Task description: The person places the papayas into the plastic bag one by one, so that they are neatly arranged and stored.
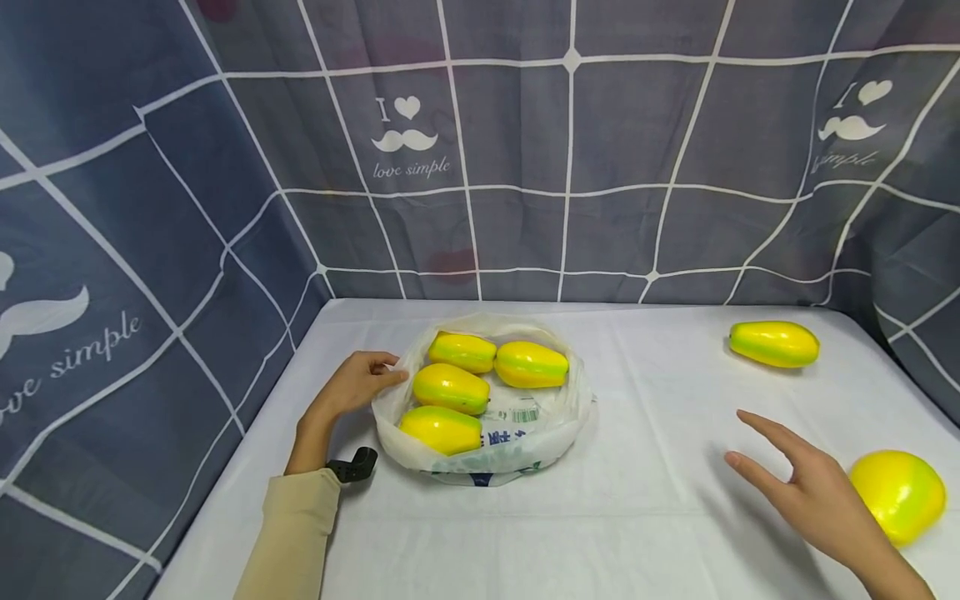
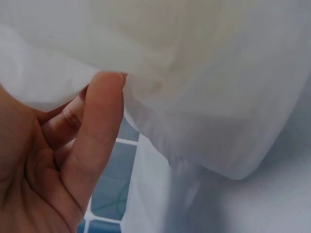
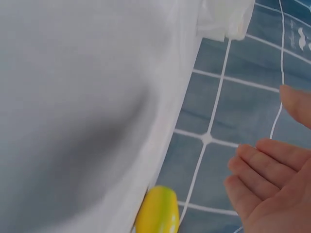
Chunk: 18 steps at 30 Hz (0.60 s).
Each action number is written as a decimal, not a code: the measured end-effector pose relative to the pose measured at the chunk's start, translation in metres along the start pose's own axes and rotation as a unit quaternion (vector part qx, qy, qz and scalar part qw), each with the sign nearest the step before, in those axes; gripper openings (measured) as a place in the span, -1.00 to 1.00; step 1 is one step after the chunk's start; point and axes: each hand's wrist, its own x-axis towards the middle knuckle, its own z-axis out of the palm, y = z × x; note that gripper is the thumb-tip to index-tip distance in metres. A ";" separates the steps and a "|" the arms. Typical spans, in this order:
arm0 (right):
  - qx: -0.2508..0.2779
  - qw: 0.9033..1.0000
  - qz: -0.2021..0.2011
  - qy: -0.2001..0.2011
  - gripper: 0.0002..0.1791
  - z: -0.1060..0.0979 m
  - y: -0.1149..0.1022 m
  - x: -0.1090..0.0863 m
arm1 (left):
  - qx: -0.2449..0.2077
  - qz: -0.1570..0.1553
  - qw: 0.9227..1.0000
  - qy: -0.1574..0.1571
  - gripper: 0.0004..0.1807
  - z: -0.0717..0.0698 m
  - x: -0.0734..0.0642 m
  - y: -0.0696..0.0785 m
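Note:
A white plastic bag (image 1: 558, 429) lies spread wide at its mouth, with several yellow-green papayas (image 1: 451, 388) inside. At its left rim my left hand (image 1: 358, 385) pinches the thin plastic between thumb and fingers; the left wrist view shows the thumb (image 2: 99, 116) against the plastic. My right hand (image 1: 813, 492) hovers above the table on the right, fingers extended and thumb apart, holding nothing. Just beyond it to the right sits a papaya (image 1: 911, 496), partly covered by the hand in the head view. Farther back, another papaya (image 1: 775, 344) lies on its side.
A white cloth (image 1: 637, 533) covers the table. Dark grey gridded curtains (image 1: 510, 125) with white prints stand along the back and both sides. A black band with a small device (image 1: 354, 465) is on my left wrist.

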 end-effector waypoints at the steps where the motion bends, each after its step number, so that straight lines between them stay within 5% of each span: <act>1: -0.003 1.000 0.005 0.001 -0.34 -0.001 0.002 -0.002 | -0.001 0.001 1.000 -0.001 -0.58 0.000 0.000 0.000; 12: -0.038 0.997 0.053 0.032 -0.30 -0.022 0.032 -0.016 | -0.006 -0.005 1.000 0.000 -0.60 0.000 0.000 0.000; 18: -0.048 0.988 0.129 0.063 -0.24 -0.028 0.051 -0.025 | -0.006 -0.002 1.000 -0.003 -0.61 0.000 0.000 0.001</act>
